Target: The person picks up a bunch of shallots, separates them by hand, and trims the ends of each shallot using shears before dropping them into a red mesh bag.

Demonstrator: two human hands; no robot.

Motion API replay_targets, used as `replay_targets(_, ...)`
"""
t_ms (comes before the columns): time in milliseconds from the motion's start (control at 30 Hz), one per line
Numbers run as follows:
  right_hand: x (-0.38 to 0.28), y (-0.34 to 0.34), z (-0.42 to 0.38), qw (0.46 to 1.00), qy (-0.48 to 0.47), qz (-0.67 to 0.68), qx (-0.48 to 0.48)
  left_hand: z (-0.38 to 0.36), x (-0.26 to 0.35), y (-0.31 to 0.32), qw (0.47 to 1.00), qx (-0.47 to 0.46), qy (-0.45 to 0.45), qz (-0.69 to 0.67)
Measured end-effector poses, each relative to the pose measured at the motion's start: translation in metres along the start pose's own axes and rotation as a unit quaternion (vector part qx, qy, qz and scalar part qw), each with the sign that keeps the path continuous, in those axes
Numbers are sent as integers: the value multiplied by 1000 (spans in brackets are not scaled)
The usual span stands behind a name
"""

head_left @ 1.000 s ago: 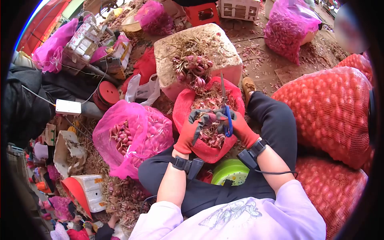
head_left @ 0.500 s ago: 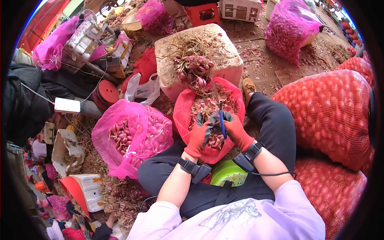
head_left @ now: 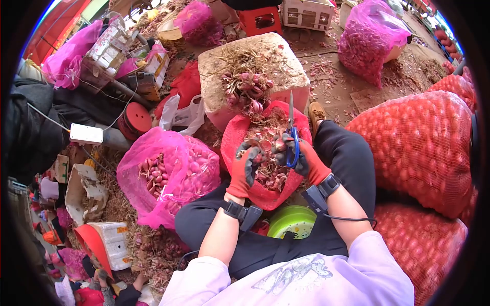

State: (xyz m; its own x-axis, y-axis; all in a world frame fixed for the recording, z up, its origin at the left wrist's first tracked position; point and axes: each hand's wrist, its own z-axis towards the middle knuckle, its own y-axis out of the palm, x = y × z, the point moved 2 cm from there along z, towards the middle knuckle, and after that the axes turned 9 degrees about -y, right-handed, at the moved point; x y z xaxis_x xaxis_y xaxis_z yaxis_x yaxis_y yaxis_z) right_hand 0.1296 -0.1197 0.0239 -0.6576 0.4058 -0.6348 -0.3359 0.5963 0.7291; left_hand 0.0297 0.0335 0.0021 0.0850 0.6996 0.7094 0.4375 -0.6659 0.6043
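Note:
My left hand [head_left: 246, 166], in a red glove with dark grey fingers, is curled over the red mesh bag [head_left: 229, 140]. A small shallot [head_left: 259, 155] shows at its fingertips, partly hidden. My right hand [head_left: 308, 160], gloved alike, is closed on a pair of scissors [head_left: 291, 122] with blue handles; their blades point away from me. Papery skins and trimmings [head_left: 273, 178] fill the bag beneath both hands. Just beyond it, a bunch of shallots [head_left: 250, 89] with dry stalks lies on a white foam block [head_left: 286, 61].
To the left stands an open pink mesh bag [head_left: 132, 178] of shallots. Large full red mesh sacks [head_left: 418, 143] crowd the right side. A green basin [head_left: 293, 222] sits between my legs. A white box with a cable [head_left: 86, 133] is at the left, near a red reel [head_left: 137, 118].
My hands have moved apart, the left one leftward and the right one rightward. The scissors have swung up, their blades now clear of the bag's contents and pointing away from me.

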Motion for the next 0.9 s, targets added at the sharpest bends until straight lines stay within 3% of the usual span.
replay_targets(33, 0, -4, 2, 999, 5, -28, -21, -3, 4, 10, 998, 28, -40, 29)
replay_targets(100, 3, -10, 3, 992, 27, -120, -24, -3, 2, 12, 942, -61, 76, 322)
replay_targets(167, 8, -7, 0, 982, 23, -187, -13, 1, -20, 8, 985, -77, -130, 82)
replay_targets(267, 6, -3, -2, 951, -30, -308, -6, 0, -24, 7, 993, 2, -78, 91)
replay_targets(333, 6, -9, -1, 926, -69, -371, 4, -3, -19, 11, 993, -16, -86, 81)
replay_targets(433, 13, -16, -2, 974, -36, -222, 37, -6, -11, 17, 992, -20, -81, 99)
replay_targets(667, 16, -16, -3, 980, -28, -190, 48, -2, -25, 10, 990, -30, -73, 117)
replay_targets(733, 22, -19, -4, 987, 11, -157, 38, -4, -26, 6, 986, -16, -34, 162)
replay_targets(833, 26, -14, -2, 988, -46, -151, 8, 1, -34, -9, 956, 54, 60, 282)
replay_targets(900, 20, -6, -2, 923, -118, -365, -36, -2, -30, -4, 925, 70, 109, 356)
